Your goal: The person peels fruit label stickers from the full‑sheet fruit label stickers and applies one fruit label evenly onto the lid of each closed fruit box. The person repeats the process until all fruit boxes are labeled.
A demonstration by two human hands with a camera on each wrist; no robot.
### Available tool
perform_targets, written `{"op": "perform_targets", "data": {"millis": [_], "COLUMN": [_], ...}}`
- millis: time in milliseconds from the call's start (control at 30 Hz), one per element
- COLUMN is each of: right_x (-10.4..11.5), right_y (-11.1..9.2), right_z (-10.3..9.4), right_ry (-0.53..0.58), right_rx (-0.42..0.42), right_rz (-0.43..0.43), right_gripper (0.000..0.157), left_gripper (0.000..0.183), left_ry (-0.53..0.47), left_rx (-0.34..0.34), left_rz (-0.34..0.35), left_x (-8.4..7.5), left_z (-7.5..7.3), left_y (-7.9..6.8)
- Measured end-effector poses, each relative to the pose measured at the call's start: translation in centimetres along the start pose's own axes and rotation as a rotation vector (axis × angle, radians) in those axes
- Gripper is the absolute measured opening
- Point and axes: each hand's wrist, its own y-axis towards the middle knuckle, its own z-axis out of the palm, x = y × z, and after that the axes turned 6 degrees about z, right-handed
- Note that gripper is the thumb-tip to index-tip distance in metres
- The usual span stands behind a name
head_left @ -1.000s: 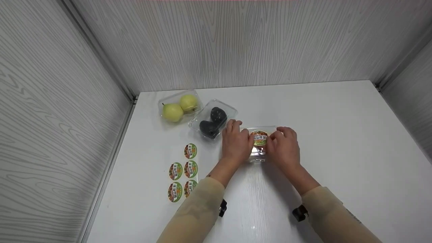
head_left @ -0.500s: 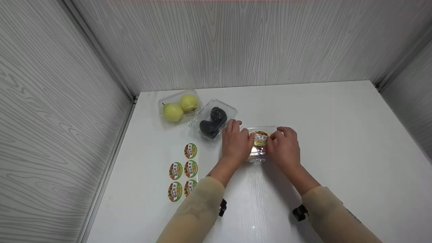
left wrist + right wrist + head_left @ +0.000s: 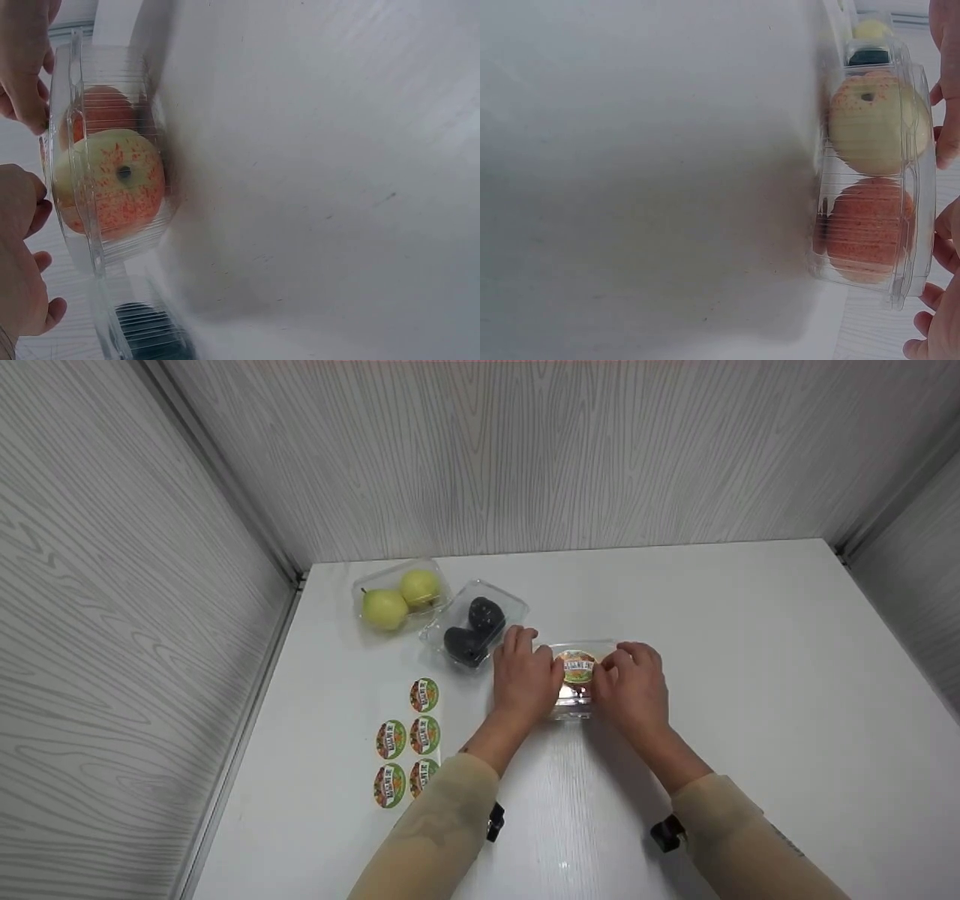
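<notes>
Between my hands sits a clear plastic clamshell box [image 3: 572, 711] with its lid down. An oval fruit-print sticker [image 3: 577, 667] lies on top of the lid. My left hand [image 3: 525, 682] touches the sticker's left edge with thumb and index finger, and my right hand [image 3: 632, 686] does the same at its right edge. The other fingers bend loosely above the lid. Through the box wall, the left wrist view shows a yellow-red apple [image 3: 120, 191]; a redder apple [image 3: 870, 232] is plainer in the right wrist view.
Beyond my left hand lies a clamshell with two dark fruits [image 3: 465, 646]. Another holding two yellow-green pears [image 3: 384, 610] stands farther left. Several oval stickers [image 3: 391, 739] lie on the white table [image 3: 750, 660] at left. A grained wall [image 3: 562, 457] rises behind.
</notes>
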Motion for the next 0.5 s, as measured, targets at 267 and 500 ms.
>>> {"op": "perform_targets", "data": {"millis": [267,500], "right_x": [-0.18,-0.66], "right_y": [-0.01,0.12], "right_z": [-0.4,-0.69], "right_ry": [0.04,0.071], "right_rx": [0.002,0.034], "right_rz": [0.029,0.08], "right_gripper": [0.022,0.035], "left_gripper": [0.032,0.029], "left_ry": [-0.02,-0.054], "left_rx": [-0.005,-0.052], "left_rz": [-0.016,-0.04], "left_x": [0.1,0.68], "left_z": [-0.28,-0.08], "left_y": [-0.08,-0.39]}}
